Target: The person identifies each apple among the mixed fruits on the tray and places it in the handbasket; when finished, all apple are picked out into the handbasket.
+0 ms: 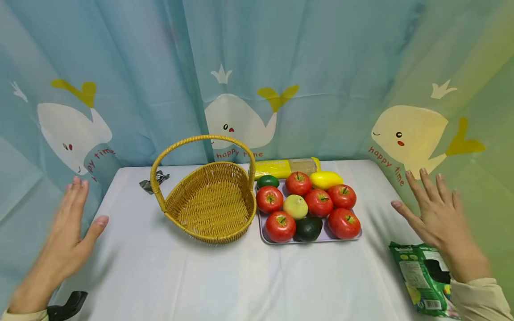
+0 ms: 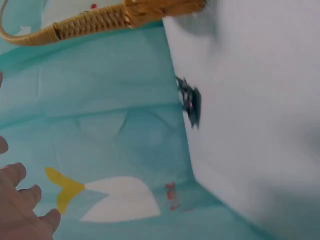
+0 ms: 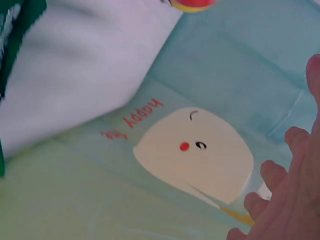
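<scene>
Wicker basket point(image 1: 217, 207), golden brown, with one arched handle; stands left of the tabletop's point(image 1: 225, 281) middle, toward the far edge.

Left hand point(image 1: 66, 234): fingers extended side by side, thumb held away; over the tabletop's left edge, well apart from the basket. Right hand point(image 1: 439, 218): fingers and thumb spread; over the right edge.

Orientation of basket: mouth upward, inclined to the viewer; handle upright, spanning left to right, its left foot nearer the near edge. Long axis of the body hard to fix from this angle.

Black crumpled wrapper point(image 1: 146, 186): near the far left corner, partly behind the handle.

Lilac tray point(image 1: 325, 236): just right of the basket, long axis parallel to the far edge. Contents: six red apples point(image 1: 280, 226), one pale round fruit point(image 1: 295, 207), one dark green fruit point(image 1: 308, 229), one small green fruit point(image 1: 267, 181), one yellow fruit point(image 1: 326, 180). Floor mostly covered.

Yellow packet point(image 1: 273, 168): lengthwise along the far edge, its front partly hidden by the tray's fruit.

Green packet point(image 1: 415, 272): at the right edge, set aslant, partly under the right wrist and sleeve; small print illegible.

Near edge of tabletop: cut off. Left wrist view: basket and hand cropped, blurred.
</scene>
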### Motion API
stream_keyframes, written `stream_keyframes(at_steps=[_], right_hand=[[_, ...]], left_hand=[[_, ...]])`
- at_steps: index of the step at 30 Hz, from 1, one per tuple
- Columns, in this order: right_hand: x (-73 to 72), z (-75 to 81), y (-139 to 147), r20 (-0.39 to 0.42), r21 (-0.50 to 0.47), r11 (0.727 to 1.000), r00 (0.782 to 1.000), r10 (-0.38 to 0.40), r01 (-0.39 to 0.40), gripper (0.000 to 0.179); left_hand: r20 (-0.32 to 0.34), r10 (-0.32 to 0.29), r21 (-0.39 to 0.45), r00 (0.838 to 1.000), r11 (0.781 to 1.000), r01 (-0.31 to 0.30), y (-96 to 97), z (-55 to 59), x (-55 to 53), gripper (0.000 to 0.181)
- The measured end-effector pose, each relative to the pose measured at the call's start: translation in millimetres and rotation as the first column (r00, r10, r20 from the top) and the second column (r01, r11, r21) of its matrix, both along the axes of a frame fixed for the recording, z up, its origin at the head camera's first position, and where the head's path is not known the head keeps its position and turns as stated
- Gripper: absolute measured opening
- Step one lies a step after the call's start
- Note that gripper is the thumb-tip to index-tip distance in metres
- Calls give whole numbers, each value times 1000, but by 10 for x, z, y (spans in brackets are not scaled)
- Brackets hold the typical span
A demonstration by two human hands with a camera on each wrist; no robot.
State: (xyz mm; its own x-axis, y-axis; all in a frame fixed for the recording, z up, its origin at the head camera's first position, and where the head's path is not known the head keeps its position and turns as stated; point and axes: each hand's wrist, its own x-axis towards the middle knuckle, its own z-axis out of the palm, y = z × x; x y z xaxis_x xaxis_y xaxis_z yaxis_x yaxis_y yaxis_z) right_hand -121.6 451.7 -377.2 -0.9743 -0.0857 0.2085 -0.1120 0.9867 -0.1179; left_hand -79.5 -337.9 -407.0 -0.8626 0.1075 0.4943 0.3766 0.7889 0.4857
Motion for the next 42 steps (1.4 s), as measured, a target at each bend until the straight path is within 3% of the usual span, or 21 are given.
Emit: stream_keyframes(at_steps=[3,10,15,17,19,23,24,27,30,35,37,39,42], right_hand=[[11,-84,-44,-12,-45,998,999,39,-40,85],[68,-279,-139,-30,-148,981,992,120,-123,88],[93,-419,-209,-42,-226,958,984,171,-176,91],[107,-481,-233,-43,-273,941,980,193,-198,92],[131,-540,-262,-38,-317,924,977,210,-211,94],[191,-621,-347,13,-390,902,979,204,-183,98],[200,-635,-374,23,-397,902,981,195,-170,99],[217,-673,-451,42,-417,899,985,166,-133,103],[211,-733,-529,29,-436,891,988,151,-123,105],[203,-871,-632,-44,-513,841,984,173,-171,110],[204,-922,-670,-69,-534,826,983,170,-180,110],[203,-979,-696,-71,-544,823,987,146,-161,109],[209,-1047,-741,-43,-530,841,994,103,-110,103]], left_hand=[[-29,-43,130,999,990,46,42,-10,-45,79],[53,-110,281,993,955,91,191,-105,-126,78],[74,-189,404,979,903,144,325,-162,-197,73],[79,-247,493,966,852,178,384,-182,-233,70],[60,-322,595,945,772,225,454,-206,-273,67],[-26,-449,748,893,584,316,604,-266,-384,60],[-43,-463,757,885,563,331,640,-280,-415,59],[-67,-475,758,877,547,354,742,-322,-518,56],[-66,-460,743,886,570,351,826,-348,-583,52],[-86,-398,747,913,581,324,937,-387,-656,48],[-101,-366,761,925,570,309,968,-406,-685,46],[-112,-335,774,936,561,293,990,-426,-715,43],[-116,-281,782,953,565,262,1010,-462,-750,38]])
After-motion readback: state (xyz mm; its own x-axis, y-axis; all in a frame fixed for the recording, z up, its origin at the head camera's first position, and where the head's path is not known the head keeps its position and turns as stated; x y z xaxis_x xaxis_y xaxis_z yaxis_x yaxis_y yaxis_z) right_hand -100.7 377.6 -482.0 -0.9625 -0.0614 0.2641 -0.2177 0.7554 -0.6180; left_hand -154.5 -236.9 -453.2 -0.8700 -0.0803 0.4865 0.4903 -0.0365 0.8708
